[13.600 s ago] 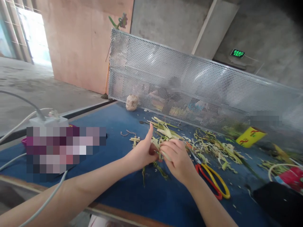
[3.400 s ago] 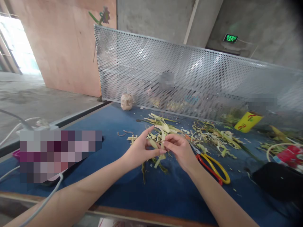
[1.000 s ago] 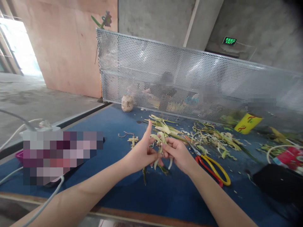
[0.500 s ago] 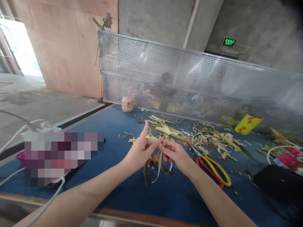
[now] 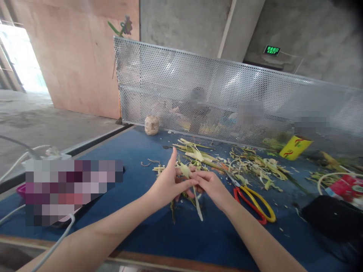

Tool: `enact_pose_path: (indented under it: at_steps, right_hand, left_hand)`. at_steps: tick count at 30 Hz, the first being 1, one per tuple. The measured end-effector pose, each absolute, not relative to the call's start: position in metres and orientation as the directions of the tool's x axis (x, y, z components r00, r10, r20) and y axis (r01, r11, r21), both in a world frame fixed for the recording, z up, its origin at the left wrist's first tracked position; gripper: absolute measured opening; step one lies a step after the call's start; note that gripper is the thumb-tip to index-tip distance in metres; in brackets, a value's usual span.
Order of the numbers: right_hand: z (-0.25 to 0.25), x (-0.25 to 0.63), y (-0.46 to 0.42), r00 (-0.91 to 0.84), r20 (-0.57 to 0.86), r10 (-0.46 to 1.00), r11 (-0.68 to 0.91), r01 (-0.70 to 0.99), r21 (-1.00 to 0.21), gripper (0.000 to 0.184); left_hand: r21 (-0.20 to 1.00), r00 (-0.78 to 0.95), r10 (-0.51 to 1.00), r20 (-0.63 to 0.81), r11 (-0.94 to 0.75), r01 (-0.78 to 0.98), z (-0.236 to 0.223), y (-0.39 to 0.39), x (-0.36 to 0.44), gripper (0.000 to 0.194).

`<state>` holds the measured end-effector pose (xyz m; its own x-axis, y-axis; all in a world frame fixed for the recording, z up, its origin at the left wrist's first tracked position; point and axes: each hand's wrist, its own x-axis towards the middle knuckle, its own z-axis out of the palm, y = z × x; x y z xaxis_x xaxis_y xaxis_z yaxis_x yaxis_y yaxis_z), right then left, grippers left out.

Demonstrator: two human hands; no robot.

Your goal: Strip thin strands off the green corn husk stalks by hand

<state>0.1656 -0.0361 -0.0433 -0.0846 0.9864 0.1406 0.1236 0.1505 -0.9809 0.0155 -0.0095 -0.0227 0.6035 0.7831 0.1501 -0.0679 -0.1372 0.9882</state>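
Note:
A pale green leaf strip (image 5: 185, 170) runs between my two hands above the middle of the blue table (image 5: 124, 223). It has a folded upper part, and one long end hangs down toward me. My left hand (image 5: 168, 183) grips it between thumb and fingers, the index finger pointing up and away. Close against it, my right hand (image 5: 213, 186) pinches the strip; its fingertips meet the left thumb and partly hide the fold. Just beyond the hands lie pale leaf pieces (image 5: 195, 153). Dark green sprigs (image 5: 173, 212) show beneath the left hand.
Scissors (image 5: 253, 204) with red and yellow handles lie right of my right hand. Shredded leaves (image 5: 255, 166) spread behind them. A yellow box (image 5: 295, 147), a pale lump (image 5: 151, 125) and a perforated metal screen (image 5: 221, 87) stand farther back. A black object (image 5: 330, 217) lies right.
Both hands stay together at mid-table while their fingers shift along the strip. Its hanging end has swung right over the last half second. Scissors and scraps lie as before.

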Motion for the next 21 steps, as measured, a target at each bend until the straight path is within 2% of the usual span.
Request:
enact_pose_path:
  at_steps: [3, 6, 8, 13, 17, 21]
  right_hand:
    - [-0.0434, 0.1646, -0.0371, -0.069, 0.175, 0.982, 0.182, 0.112, -0.977, 0.032]
    - [-0.0433, 0.1624, -0.0374, -0.022, 0.144, 0.989, 0.144, 0.005, -0.990, 0.023]
    - [-0.0428, 0.1610, -0.0373, -0.003, 0.120, 0.993, 0.120, -0.009, -0.993, 0.022]
    - [-0.0410, 0.1601, -0.0367, 0.096, 0.190, 0.977, 0.189, 0.022, -0.982, 0.022]
    - [-0.0427, 0.1631, -0.0345, 0.213, 0.251, 0.944, 0.248, 0.044, -0.968, 0.021]
    - [-0.0442, 0.1636, -0.0325, 0.161, 0.274, 0.948, 0.269, 0.053, -0.962, 0.017]
  left_hand:
    - [0.977, 0.616, 0.765, 0.190, -0.211, -0.039, -0.0271, -0.0093, 0.0162, 0.107]
    - [0.954, 0.565, 0.782, 0.264, -0.300, -0.030, -0.0313, -0.0057, 0.0153, 0.103]
    - [0.947, 0.544, 0.788, 0.289, -0.317, -0.045, -0.0327, -0.0034, 0.0149, 0.101]
    - [0.960, 0.545, 0.799, 0.255, -0.278, -0.041, -0.0295, -0.0030, 0.0157, 0.095]
    - [0.982, 0.542, 0.819, 0.188, -0.172, -0.080, -0.0252, -0.0056, 0.0175, 0.097]
    - [0.983, 0.560, 0.809, 0.180, -0.138, -0.117, -0.0248, -0.0069, 0.0188, 0.097]
